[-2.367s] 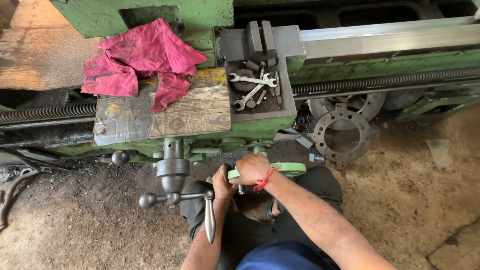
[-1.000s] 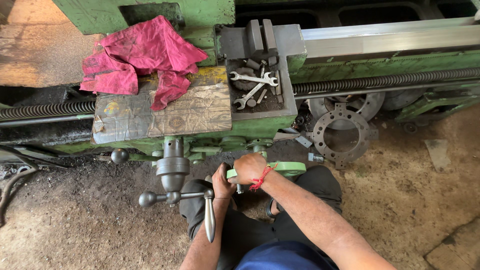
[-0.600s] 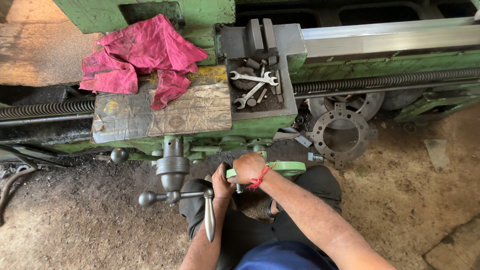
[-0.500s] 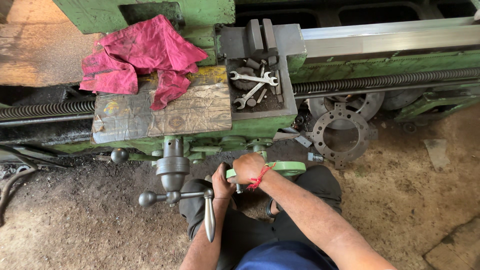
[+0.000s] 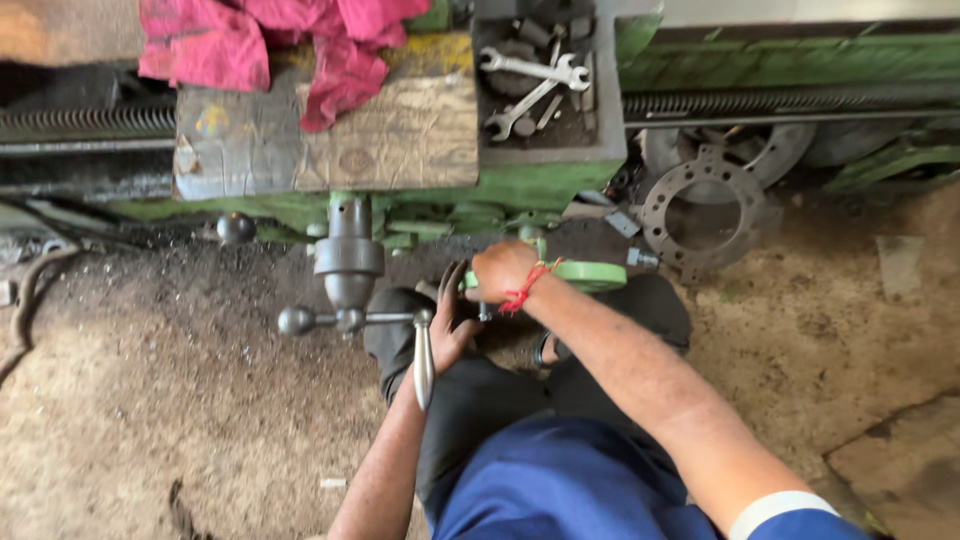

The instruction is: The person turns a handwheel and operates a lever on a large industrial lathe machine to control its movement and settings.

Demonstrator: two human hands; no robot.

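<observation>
Left hand [image 5: 447, 325]: mine, low in front of my knees, fingers spread apart, palm just beside the steel crank handle [image 5: 423, 355]; I cannot tell whether it touches it.
Right hand [image 5: 503, 272]: mine, red thread at the wrist, fingers closed over the near rim of the green handwheel [image 5: 585, 275].
Green handwheel: sits flat at the front of the lathe [image 5: 520, 185], just under its green apron, between my hand and the grey ring plate [image 5: 705, 205].
Crank handle: hangs from a grey hub [image 5: 348, 262] with a ball knob [image 5: 296, 320] to its left.
State of work: the wheel is gripped and appears mounted; the wrenches [image 5: 530, 80] lie unused in the tray above. I judge the job is mid-course; what remains cannot be read from this view.
Edges: the apron overhangs directly above my knuckles; the crank arm stands close to my left fingers.
Open room: the dirt floor [image 5: 150, 400] to the left gives space; to the right the ring plate crowds the wheel.
Far side: a pink rag [image 5: 270, 40] drapes over the worn wooden board [image 5: 400, 135] on the lathe.
</observation>
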